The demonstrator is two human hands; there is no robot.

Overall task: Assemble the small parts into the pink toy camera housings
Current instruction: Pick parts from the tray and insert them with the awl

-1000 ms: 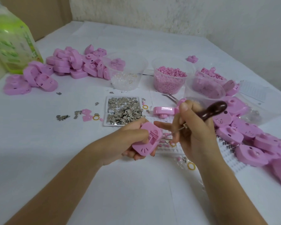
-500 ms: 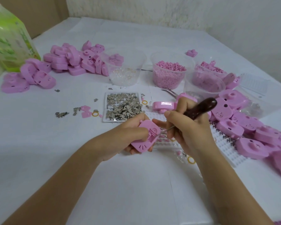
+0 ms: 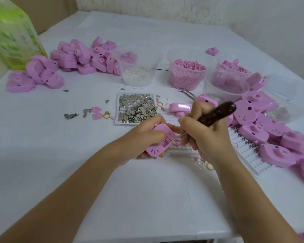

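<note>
Head view, near centre of white worktop (image 3: 147, 199): pink housing (image 3: 158, 143) gripped in left hand (image 3: 143, 137), open side turned toward the right. Dark-handled tool (image 3: 216, 114) clasped in right hand (image 3: 207, 139), thin metal tip meeting the housing's inner edge. Just beyond the hands, tray of small metal parts (image 3: 137, 109); farther off, clear cup of pink pieces (image 3: 186, 74). Heaps of housings at far left (image 3: 81, 58) and at right (image 3: 270, 134), the latter beside a white pegboard (image 3: 244, 153).
</note>
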